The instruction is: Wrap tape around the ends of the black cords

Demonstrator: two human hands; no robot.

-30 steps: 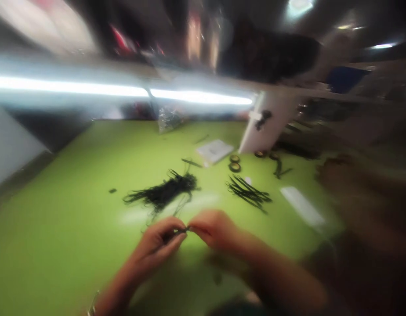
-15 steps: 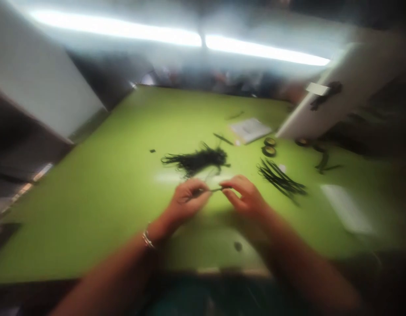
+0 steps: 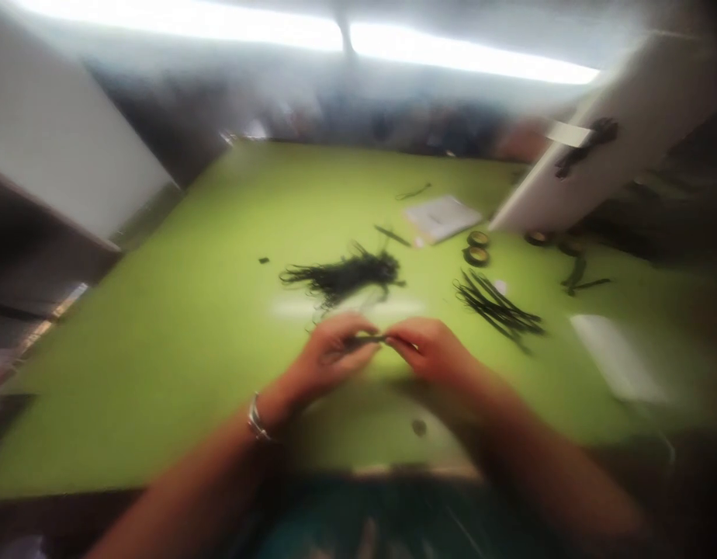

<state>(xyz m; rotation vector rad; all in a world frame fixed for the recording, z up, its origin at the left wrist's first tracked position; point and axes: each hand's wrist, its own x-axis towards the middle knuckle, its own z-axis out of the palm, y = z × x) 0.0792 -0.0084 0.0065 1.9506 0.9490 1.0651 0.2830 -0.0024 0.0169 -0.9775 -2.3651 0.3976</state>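
Observation:
My left hand (image 3: 340, 347), with a silvery bracelet at the wrist, pinches a thin black cord (image 3: 364, 339). Its fingers are closed, and part of the cord is hidden in the palm. My right hand (image 3: 422, 347) pinches the cord's other end, fingertips almost touching those of the left. Just beyond both hands lies a tangled bundle of black cords (image 3: 347, 276) on the green table (image 3: 201, 341). To the right of my right hand is a smaller, straighter bunch of black cords (image 3: 498, 309). Blur hides the cord's fine detail.
Black tape rolls (image 3: 476, 255) sit beyond the straight bunch, near a white pad (image 3: 445, 217) and a dark pen-like stick (image 3: 392, 234). A pale flat strip (image 3: 618, 357) lies at right. White panels (image 3: 603, 140) stand at both sides of the table.
My hands have come closer together, fingertips now nearly meeting on the cord. The camera view has tilted slightly downward. The bundles on the table stay where they were.

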